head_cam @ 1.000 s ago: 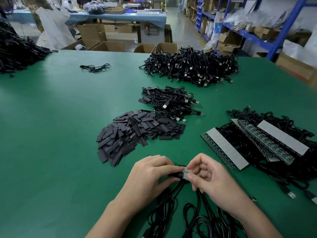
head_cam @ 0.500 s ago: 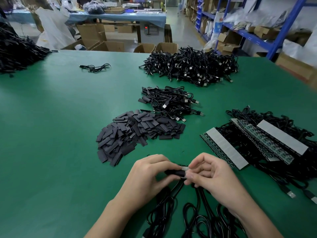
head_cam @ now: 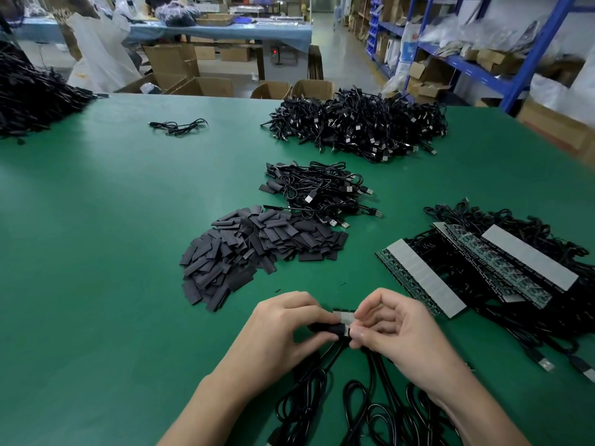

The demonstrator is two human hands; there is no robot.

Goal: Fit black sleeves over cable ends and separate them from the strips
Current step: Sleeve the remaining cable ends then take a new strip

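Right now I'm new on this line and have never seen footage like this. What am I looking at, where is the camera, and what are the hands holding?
There is no machine here, only a person's two bare hands. One camera worn on the head films them, looking forward and down.

The left hand pinches a black sleeve, apparently over a cable end. The right hand pinches the small pale strip piece beside it.

On the green table lie a pile of loose black sleeves, strips with cables attached on the right, and cable heaps farther back. More cable loops trail back toward the person.
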